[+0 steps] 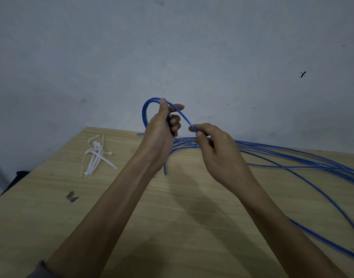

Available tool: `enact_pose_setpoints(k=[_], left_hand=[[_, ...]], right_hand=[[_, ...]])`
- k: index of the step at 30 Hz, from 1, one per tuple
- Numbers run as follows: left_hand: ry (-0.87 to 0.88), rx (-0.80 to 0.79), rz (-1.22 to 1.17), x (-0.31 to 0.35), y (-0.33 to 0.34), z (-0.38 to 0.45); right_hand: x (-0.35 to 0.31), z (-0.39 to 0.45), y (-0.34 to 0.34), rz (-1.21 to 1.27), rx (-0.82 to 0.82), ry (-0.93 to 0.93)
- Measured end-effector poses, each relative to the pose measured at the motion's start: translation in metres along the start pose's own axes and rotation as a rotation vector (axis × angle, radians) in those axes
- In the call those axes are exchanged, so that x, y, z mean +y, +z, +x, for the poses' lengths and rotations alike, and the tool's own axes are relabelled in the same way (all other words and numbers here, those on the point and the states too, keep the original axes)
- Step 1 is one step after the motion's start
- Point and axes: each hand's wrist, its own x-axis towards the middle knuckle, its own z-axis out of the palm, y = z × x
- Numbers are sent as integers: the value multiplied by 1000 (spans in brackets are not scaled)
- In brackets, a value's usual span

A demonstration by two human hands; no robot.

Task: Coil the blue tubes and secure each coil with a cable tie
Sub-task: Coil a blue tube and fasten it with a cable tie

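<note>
Trailing blue tubes [292, 157] cut off rightward

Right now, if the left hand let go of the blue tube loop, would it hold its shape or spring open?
Probably spring open: the loop stands as a smooth arc only under the left hand's grip. Likely light: the right hand lifts it by a pinch. Loose lengths sprawl in wide curves, not kinks.

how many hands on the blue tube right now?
2. The left hand grips the loop of blue tube raised above the table; the right hand pinches the strand running down from it.
</note>
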Motion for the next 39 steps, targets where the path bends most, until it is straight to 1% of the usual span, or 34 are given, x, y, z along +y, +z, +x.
enact_pose_setpoints(k=[4,6,8,10,12,14,15,17,19,22,25,28,29,30,32,34,36,37,38,39], left_hand=[[-62,-12,-211,3,2,-1],[-82,-48,-284,4,1,-2],[-105,-66,-309,4,-1,-2],[-99,-56,-342,7,-7,0],[-83,-54,-427,14,-20,5],[-69,-83,-532,24,-33,10],[-73,-106,-572,29,-39,12],[-103,-170,-600,35,-46,13],[-144,-271,-631,36,-45,11],[-202,-396,-669,35,-39,7],[-272,-580,-774,42,-43,3],[-318,-669,-786,55,-50,-2],[-342,-698,-785,57,-52,-3],[-360,-716,-769,58,-52,-4],[-364,-747,-666,56,-51,-3],[-342,-752,-482,49,-44,-3],[-330,-702,-316,41,-31,-7],[-331,-663,-261,37,-25,-11],[-333,-628,-224,34,-18,-14],[-339,-599,-199,32,-14,-17]], right_hand=[[-2,-10,24,13,111,-37],[-2,-14,34,-13,119,-53],[-1,-15,42,-31,102,-58],[1,-15,42,-66,19,-33],[5,-13,35,-54,-179,39],[7,-10,23,94,-401,133],[6,-9,15,184,-468,171],[7,-3,-1,265,-521,183],[9,2,-16,272,-550,166],[11,6,-30,210,-550,143],[15,6,-38,152,-550,71],[14,4,-45,118,-620,25],[15,4,-47,70,-621,14],[16,6,-48,-10,-592,-17],[22,10,-50,-229,-456,-111],[30,14,-49,-480,-270,-231],[39,17,-44,-744,-67,-338],[42,17,-42,-816,14,-336],[43,17,-41,-833,60,-306],[43,17,-40,-786,61,-248]])
